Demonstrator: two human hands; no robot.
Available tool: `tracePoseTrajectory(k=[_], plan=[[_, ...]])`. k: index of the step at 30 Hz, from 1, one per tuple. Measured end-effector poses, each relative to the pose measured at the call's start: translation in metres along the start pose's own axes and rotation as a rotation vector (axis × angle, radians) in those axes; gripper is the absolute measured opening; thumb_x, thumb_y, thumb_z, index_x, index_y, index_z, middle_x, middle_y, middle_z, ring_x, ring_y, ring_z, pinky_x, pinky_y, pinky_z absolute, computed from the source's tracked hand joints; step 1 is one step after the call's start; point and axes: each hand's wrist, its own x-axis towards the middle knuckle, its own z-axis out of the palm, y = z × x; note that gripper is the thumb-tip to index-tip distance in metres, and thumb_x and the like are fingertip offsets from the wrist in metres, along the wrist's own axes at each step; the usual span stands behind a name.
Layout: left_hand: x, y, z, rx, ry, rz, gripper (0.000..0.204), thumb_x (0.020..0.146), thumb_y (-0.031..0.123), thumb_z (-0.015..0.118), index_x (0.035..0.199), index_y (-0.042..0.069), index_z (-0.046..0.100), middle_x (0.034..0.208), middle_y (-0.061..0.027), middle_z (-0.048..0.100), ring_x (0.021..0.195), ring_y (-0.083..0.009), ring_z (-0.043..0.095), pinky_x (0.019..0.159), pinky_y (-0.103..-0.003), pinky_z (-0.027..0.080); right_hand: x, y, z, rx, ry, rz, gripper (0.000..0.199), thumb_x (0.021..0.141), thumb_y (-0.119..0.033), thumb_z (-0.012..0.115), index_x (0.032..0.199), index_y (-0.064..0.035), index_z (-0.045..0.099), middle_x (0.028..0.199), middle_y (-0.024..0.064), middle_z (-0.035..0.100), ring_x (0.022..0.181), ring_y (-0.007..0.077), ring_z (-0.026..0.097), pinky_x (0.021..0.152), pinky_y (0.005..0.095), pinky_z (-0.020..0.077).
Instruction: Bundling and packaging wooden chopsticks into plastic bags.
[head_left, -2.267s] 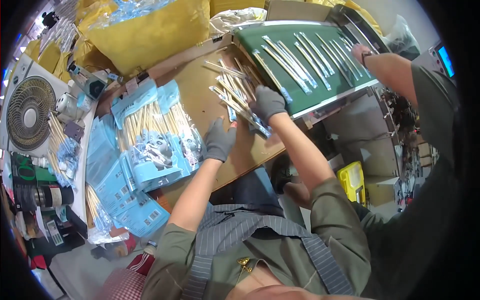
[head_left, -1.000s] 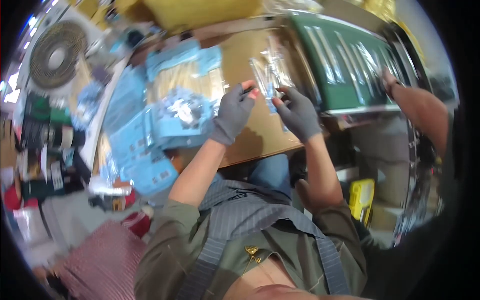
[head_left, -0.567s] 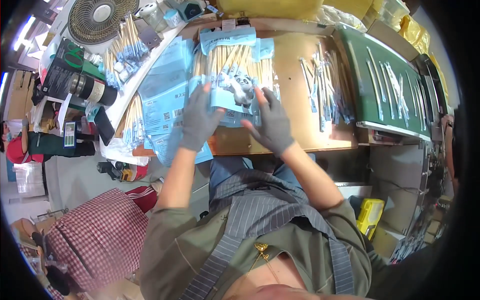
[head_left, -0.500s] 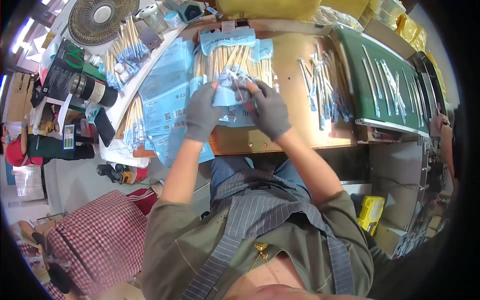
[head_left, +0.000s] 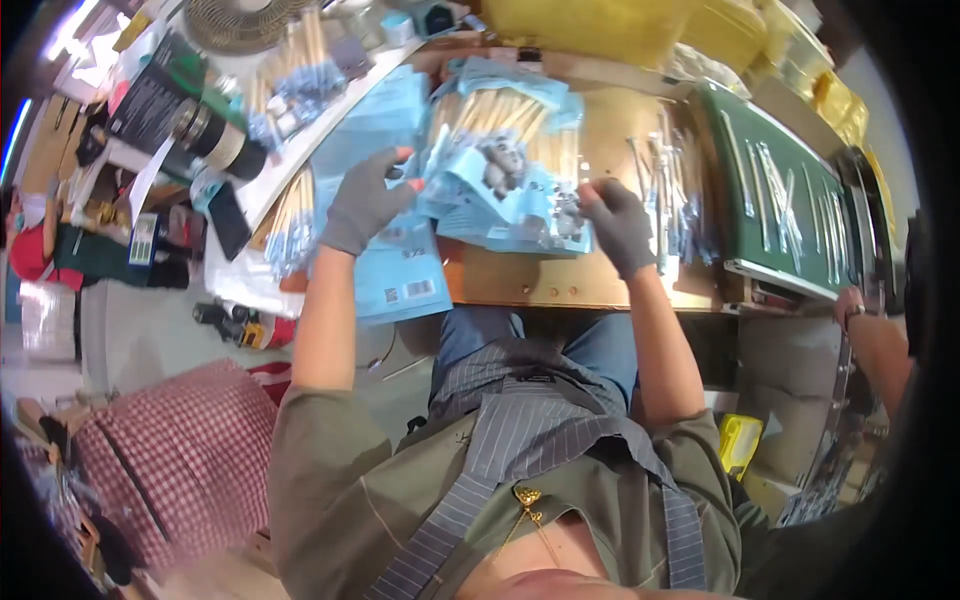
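A pile of clear-and-blue plastic packets [head_left: 505,185] filled with thin wooden sticks [head_left: 490,110] lies at the middle of the table. A grey animal picture shows on the top packet. My left hand [head_left: 372,200], in a grey glove with bare fingertips, hovers just left of the pile with thumb and fingers apart, holding nothing. At the pile's right edge is my right hand [head_left: 618,225], gloved alike, its fingers curled together beside a crinkled clear film [head_left: 570,215]. Whatever is between those fingertips is too blurred to name. Flat blue bags [head_left: 400,275] lie below my left hand.
Loose wrapped sticks [head_left: 675,190] lie on the table at right, beside a green board [head_left: 745,180] with more sticks. On the left, a white shelf holds stick bundles [head_left: 300,80], a black flask [head_left: 215,140] and a phone [head_left: 228,220]. Another person's arm [head_left: 872,340] reaches in at far right.
My hands were together on a stick-filled packet and have moved apart, left hand leftward, right hand rightward. The left has let go; the packet now lies on the pile. The view has shifted slightly.
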Motion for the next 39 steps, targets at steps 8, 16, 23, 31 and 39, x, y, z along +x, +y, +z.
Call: tracePoseTrajectory(k=[8,16,23,31,39], plan=[[-0.066,-0.080,-0.076,0.150,0.298,-0.404,0.028,0.081,0.022,0.061,0.095,-0.001,0.068,0.070,-0.0059,0.066,0.064,-0.0114,0.061,0.060,-0.025,0.047,-0.082,-0.196,-0.008,0.916,-1.064,-0.544,0.014,0.076,-0.001,0.070,0.065,-0.0002,0.060,0.058,0.0070,0.057,0.046,0.0190,0.055,0.041,0.0304,0.0390],[-0.103,-0.103,-0.083,0.333,0.304,-0.393,0.022,0.082,0.024,0.062,0.091,0.005,0.068,0.075,-0.0126,0.066,0.072,-0.0278,0.064,0.068,-0.035,0.048,-0.077,-0.205,-0.003,0.948,-0.998,-0.968,0.023,0.087,-0.020,0.052,0.071,-0.0039,0.055,0.076,0.0152,0.060,0.056,0.0297,0.059,0.047,0.0374,0.0455],[-0.056,-0.116,-0.006,0.585,-0.016,0.183,0.047,0.078,0.030,0.071,0.118,0.009,0.060,0.113,-0.0162,0.059,0.104,-0.0322,0.056,0.092,-0.039,0.043,-0.102,-0.163,-0.030,0.749,-0.489,-0.854,0.026,0.079,0.000,0.062,0.060,-0.0067,0.047,0.059,0.0057,0.051,0.047,0.0217,0.047,0.044,0.0343,0.0364],[-0.018,-0.161,-0.043,0.380,-0.081,-0.066,0.037,0.094,0.025,0.047,0.112,-0.005,0.058,0.103,-0.0183,0.065,0.092,-0.0312,0.061,0.086,-0.036,0.046,-0.126,-0.079,-0.082,0.609,-0.060,0.124,0.030,0.088,-0.010,0.061,0.061,-0.0032,0.049,0.057,-0.0006,0.050,0.054,0.0053,0.046,0.049,0.0252,0.0332],[0.028,0.084,-0.107,0.387,0.147,0.295,0.036,0.095,0.033,0.049,0.106,0.000,0.060,0.080,-0.0155,0.062,0.071,-0.0283,0.060,0.066,-0.036,0.047,-0.084,-0.085,-0.092,-0.076,0.274,-0.616,0.060,0.076,-0.030,0.074,0.124,-0.0038,0.049,0.111,0.0160,0.060,0.099,0.0275,0.057,0.087,0.0349,0.0434]])
